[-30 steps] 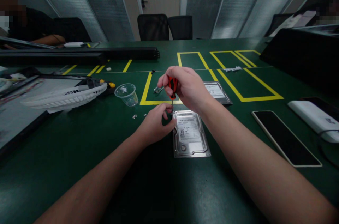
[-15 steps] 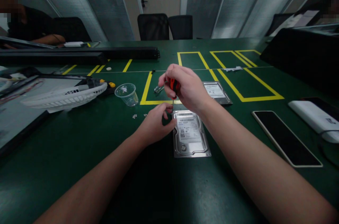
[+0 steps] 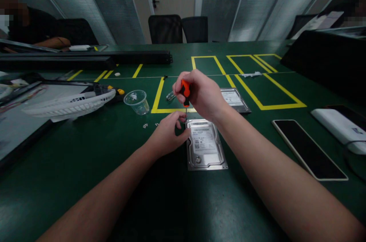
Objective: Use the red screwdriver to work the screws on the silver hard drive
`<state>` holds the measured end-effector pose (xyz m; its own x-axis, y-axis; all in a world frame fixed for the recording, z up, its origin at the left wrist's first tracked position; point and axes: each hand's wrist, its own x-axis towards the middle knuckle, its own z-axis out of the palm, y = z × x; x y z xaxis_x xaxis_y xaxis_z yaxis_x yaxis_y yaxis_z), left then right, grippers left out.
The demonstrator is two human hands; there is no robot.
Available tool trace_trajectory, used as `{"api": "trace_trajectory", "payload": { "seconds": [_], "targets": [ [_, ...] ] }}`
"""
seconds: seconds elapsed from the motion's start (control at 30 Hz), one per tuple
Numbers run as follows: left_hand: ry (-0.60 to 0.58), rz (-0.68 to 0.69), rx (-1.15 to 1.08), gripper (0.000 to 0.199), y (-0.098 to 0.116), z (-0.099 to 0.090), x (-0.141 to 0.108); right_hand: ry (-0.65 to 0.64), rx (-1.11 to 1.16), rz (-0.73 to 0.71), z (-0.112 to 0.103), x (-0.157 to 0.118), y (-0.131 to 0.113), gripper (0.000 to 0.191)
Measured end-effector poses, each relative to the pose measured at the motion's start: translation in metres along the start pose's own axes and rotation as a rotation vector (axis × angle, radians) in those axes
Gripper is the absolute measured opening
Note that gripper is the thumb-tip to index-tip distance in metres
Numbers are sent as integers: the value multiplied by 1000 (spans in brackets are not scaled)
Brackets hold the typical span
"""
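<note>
A silver hard drive with a white label lies flat on the green table in front of me. My left hand is closed at its upper left edge, thumb against the drive and fingers curled near the corner. Above that corner, my right hand grips a screwdriver by its orange and black handle. The thin shaft points straight down at the corner; the tip and any screw there are too small to make out. Several tiny screws lie left of my left hand.
A clear plastic cup stands left of the yellow tape. Behind my right hand is a second hard drive. A phone and white power bank lie right. A white plastic part sits left; a person sits at the far left.
The fingers of my right hand have shifted around the screwdriver, and more of its orange handle shows. My left hand and the hard drive have stayed put.
</note>
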<state>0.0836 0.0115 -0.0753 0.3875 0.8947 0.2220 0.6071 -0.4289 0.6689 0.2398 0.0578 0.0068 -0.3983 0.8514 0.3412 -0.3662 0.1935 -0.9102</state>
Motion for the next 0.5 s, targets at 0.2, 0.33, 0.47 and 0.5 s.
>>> {"api": "trace_trajectory", "payload": {
  "seconds": [0.2,0.33,0.47,0.5],
  "targets": [
    [-3,-9,19,38,2,-1,1,10,-32,-9,3,-2,1,17],
    [0,-9,24,39,1,0,1,8,16,-5,5,-2,0,14],
    [2,0,14,38,2,-1,1,0,-38,-26,4,-1,-2,18],
    [4,-2,16,38,2,-1,1,3,-59,-21,4,-1,-3,20]
  ]
}}
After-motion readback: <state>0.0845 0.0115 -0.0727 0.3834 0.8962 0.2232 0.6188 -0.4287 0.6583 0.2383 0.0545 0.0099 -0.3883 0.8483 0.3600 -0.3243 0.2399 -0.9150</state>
